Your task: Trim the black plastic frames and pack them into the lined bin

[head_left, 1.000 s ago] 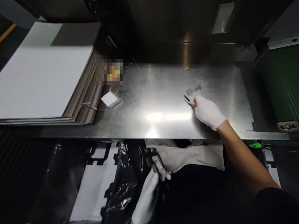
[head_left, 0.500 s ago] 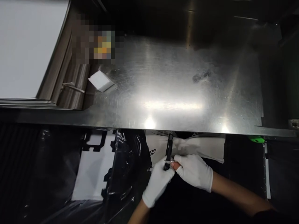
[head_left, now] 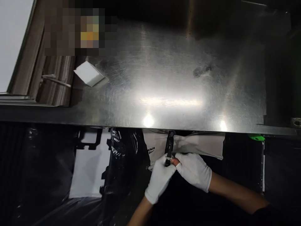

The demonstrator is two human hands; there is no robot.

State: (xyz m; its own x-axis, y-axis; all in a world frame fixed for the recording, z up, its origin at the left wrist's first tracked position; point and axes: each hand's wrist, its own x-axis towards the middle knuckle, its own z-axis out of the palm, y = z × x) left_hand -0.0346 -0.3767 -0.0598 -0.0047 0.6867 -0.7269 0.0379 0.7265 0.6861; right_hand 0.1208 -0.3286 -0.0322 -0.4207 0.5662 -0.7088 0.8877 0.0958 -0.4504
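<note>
We clench our left hand (head_left: 160, 179) round the black tool (head_left: 169, 145), steadying it while our right hand (head_left: 194, 171) pinches its base.

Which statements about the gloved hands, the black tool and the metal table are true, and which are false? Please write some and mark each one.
1. The left hand and the right hand both wear white gloves. True.
2. The left hand holds the black tool. True.
3. The right hand rests on the metal table. False: it is below the table's edge, at the tool.
4. The white block lies on the table's right side. False: it lies at the left, near the stack of sheets.
</note>
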